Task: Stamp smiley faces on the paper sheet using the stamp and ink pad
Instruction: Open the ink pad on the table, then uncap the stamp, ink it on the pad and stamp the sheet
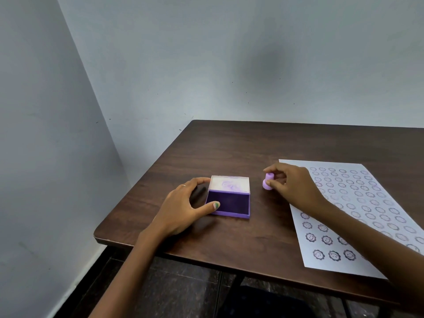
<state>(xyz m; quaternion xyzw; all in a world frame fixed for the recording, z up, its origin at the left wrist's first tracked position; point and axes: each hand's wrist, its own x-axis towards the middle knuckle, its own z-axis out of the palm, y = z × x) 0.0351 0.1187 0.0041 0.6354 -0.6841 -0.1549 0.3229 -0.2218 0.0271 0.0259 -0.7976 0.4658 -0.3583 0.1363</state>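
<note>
**Stamp between ink pad and sheet, both hands engaged**

Left hand (pixel 183 203): fingers spread wide around the left side of the open ink pad (pixel 228 203), thumb tip lying on its near left corner, index fingertip at the raised lid's edge. Pad sits on the dark wood tabletop (pixel 229 148); the ink surface is deep purple, the lid's inside smeared lilac.

Right hand (pixel 291 182): thumb and fingers pinch the small lilac stamp (pixel 267 181), held tilted just above the tabletop, between pad and paper sheet (pixel 358 203).

Sheet lies right of the pad, covered in rows of smiley prints; the nearest ones are darkest, the farther rows fainter. Right forearm crosses the sheet.
</note>
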